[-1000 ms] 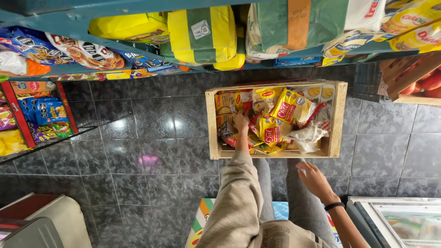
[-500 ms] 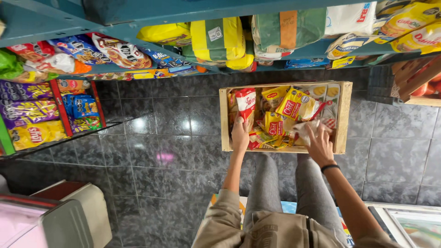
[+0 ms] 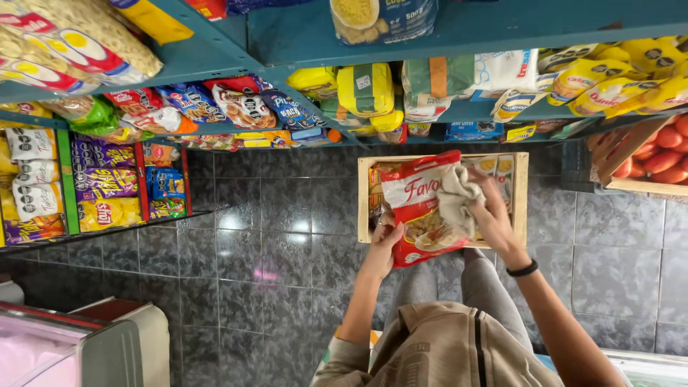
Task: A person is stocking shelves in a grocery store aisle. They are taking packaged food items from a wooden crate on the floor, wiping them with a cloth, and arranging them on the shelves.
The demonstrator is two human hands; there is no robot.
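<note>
Left hand (image 3: 385, 244) is gripping the red bag (image 3: 423, 208) at its lower edge, fingers curled under it. Right hand (image 3: 493, 215) is clutching a beige cloth (image 3: 457, 197) and pressing it onto the bag's right side. The bag is hanging tilted in the air, above the front half of the wooden crate (image 3: 519, 197), which is sitting on the grey tiled floor (image 3: 251, 236) under the teal shelves (image 3: 473, 25).

Risks, as I'm judging them:
- Only one hand is really carrying the bag, and from one end. Cloth pressure from the right could be levering it out of that grip, dropping it into the crate or onto the floor.
- Contents look brittle through the clear window; squeezing while rubbing could be crushing them.
- The cloth is bunching, so a loose corner could be snagging the crate's rim.

Pose: both arms are reaching forward and down past the knees. Left forearm is running nearly straight, in a tan sleeve. Right forearm is bare with a dark wristband (image 3: 523, 269), wrist bending inward over the bag.
</note>
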